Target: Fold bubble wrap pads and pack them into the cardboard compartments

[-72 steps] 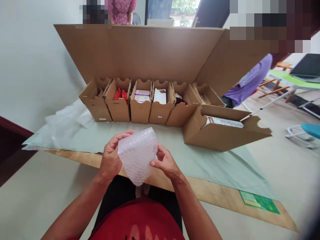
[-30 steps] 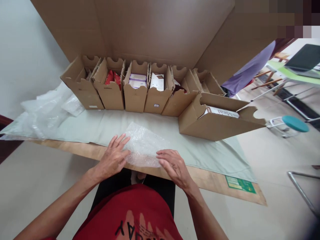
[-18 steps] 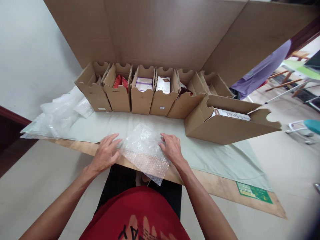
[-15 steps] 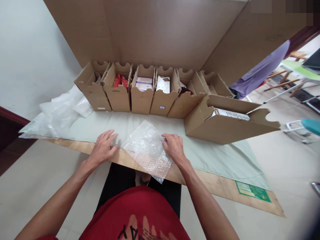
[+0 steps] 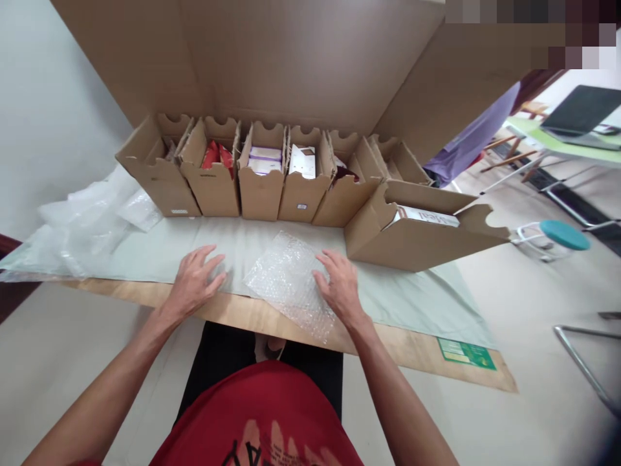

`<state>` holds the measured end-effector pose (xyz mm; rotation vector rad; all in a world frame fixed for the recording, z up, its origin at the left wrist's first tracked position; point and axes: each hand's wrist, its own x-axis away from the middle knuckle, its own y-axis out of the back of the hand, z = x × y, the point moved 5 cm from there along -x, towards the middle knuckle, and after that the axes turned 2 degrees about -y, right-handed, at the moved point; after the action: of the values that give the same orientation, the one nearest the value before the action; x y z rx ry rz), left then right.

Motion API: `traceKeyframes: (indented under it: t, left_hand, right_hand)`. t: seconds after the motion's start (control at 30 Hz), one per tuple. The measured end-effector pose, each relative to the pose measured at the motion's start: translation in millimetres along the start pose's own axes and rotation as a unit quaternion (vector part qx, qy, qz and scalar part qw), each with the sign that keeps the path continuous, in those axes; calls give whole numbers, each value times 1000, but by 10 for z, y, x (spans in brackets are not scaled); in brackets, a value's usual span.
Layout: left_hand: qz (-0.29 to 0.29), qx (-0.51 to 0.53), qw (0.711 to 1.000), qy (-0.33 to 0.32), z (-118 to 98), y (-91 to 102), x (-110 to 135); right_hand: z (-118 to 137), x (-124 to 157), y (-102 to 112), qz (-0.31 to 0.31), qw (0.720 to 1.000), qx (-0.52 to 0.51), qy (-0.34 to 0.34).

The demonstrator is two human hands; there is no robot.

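A sheet of clear bubble wrap (image 5: pixel 286 275) lies flat on the pale green cloth (image 5: pixel 218 236), its near corner reaching over the bare wooden strip at the table's front edge. At its left, a short way off, is my left hand (image 5: pixel 195 279), empty with fingers apart. My right hand (image 5: pixel 338 283) hovers over or rests on the sheet's right side; its fingers are spread and slightly curled, gripping nothing. Whether the right fingertips touch the wrap, I cannot tell.
Several open cardboard bins line the back, among them one with red packets (image 5: pixel 217 155) and one with purple-edged boxes (image 5: pixel 264 160). An angled cardboard bin (image 5: pixel 422 243) at right holds a white box (image 5: pixel 427 216). Crumpled bubble wrap (image 5: pixel 87 226) lies left. A tall cardboard panel (image 5: pixel 291 58) stands behind.
My right hand has let go of the bubble wrap's right edge and its fingers have spread. The sheet now lies flatter. The view has turned slightly right.
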<state>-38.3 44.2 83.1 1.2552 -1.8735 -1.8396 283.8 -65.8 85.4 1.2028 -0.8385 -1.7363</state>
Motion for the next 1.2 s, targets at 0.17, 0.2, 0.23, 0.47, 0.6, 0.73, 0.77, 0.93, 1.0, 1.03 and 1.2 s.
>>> traceKeyframes:
  t: [0.17, 0.2, 0.23, 0.47, 0.6, 0.73, 0.77, 0.93, 1.0, 1.03, 1.2]
  left_hand:
    - [139, 44, 987, -61, -218, -352, -117]
    - [151, 49, 986, -56, -194, -375, -76]
    - [149, 54, 986, -48, -162, -368, -33]
    - [99, 97, 981, -135, -625, -160, -55]
    - [199, 120, 947, -224, -1146, -321, -145]
    - [264, 120, 925, -246, -1307, -422, -174]
    - [272, 119, 923, -246, -1313, -420, -180]
    - [282, 114, 917, -258, -1372, -321, -166]
    - [283, 114, 915, -264, -1408, -289, -121]
    - [284, 116, 914, -266, -1417, -280, -96]
    - [259, 182, 920, -229, -1311, -227, -102]
  right_hand:
    - [258, 217, -230, 129, 991, -21, 40]
    - [242, 289, -211, 138, 989, -26, 42]
    - [206, 371, -159, 132, 990, -33, 40]
    - [97, 1097, 267, 91, 992, -68, 49]
    - [199, 1264, 197, 111, 991, -57, 52]
    - [226, 1294, 164, 99, 991, -54, 79]
    - [225, 1304, 169, 94, 990, -55, 87]
    - [243, 1383, 237, 50, 988, -92, 116]
    - [240, 1399, 299, 24, 985, -133, 107]
    - [224, 1395, 340, 13, 982, -163, 92]
    - [-10, 1287, 553, 23, 946, -312, -89]
